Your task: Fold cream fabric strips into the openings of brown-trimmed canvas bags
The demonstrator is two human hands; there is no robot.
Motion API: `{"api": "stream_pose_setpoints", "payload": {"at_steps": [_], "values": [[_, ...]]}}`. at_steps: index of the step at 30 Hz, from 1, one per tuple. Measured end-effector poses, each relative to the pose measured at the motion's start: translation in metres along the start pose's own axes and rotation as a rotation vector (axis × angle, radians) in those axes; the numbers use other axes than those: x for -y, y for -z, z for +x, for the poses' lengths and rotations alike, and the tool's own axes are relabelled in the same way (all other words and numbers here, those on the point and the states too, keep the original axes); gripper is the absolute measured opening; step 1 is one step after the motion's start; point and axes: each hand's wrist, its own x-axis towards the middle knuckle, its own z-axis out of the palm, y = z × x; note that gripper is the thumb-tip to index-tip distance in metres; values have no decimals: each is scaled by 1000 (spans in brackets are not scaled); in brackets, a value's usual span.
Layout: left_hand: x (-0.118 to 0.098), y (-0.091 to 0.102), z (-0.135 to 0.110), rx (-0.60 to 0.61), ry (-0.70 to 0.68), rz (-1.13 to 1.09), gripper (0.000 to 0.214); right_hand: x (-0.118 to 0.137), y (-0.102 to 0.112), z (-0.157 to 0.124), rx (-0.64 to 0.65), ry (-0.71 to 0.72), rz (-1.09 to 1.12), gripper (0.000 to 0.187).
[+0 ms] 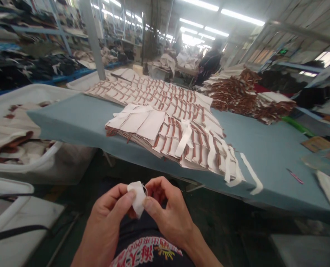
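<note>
Close to my body, below the table's front edge, both hands meet at a small white fabric piece [137, 195]. My left hand [109, 213] pinches it between thumb and fingers, with a bit of brown showing under its lower end. At the opposite edge, my right hand [169, 209] is closed, its thumb tip against the piece. A thin loop beside the right fingertips is too small to identify. On the table in front lie overlapping cream fabric panels [150, 120] with brown edges. Loose white strips [185, 139] rest across them.
A blue-covered table [265, 148] spans the view, with a brown-and-cream fabric pile [237, 89] at its back right. Pink-handled snips [295, 176] lie on the right. White bins [50, 157] with fabric stand left. A person [209, 65] is farther back.
</note>
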Motion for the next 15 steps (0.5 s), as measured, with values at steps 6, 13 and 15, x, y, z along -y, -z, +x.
{"api": "stream_pose_setpoints", "payload": {"at_steps": [6, 13, 15], "values": [[0, 6, -8, -2, -8, 58, 54, 8, 1, -3, -91, 199, -69, 30], [-4, -6, -9, -96, -190, 230, 46, -7, -36, 4, -105, -49, 324, 43], [2, -5, -1, -85, -274, 308, 46, -14, -38, 10, -116, -66, 411, 55]]}}
